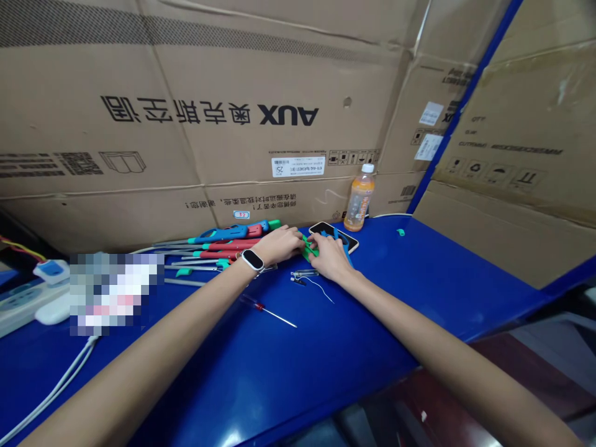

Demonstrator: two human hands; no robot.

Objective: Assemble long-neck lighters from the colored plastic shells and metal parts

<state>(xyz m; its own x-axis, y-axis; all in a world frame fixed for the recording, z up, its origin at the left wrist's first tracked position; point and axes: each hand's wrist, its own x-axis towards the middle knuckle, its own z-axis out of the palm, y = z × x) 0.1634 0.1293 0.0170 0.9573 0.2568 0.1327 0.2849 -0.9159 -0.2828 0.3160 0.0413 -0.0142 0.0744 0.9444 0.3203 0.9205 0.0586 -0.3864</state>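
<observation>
Both my hands meet at the back of the blue table (419,279). My left hand (282,243), with a white band on its wrist, and my right hand (328,256) are closed on a small green piece (310,249) held between them. To the left of my left hand lies a pile of long tools with red, blue and green handles (223,245). A phone (336,234) lies just behind my right hand. A small clear part (305,273) with a thin white wire rests in front of my hands.
A thin red-marked pin (270,312) lies on the table nearer to me. An orange drink bottle (359,197) stands against the cardboard boxes (209,112) at the back. A power strip (28,298) and white cables sit at the left. A small green bit (400,233) lies to the right.
</observation>
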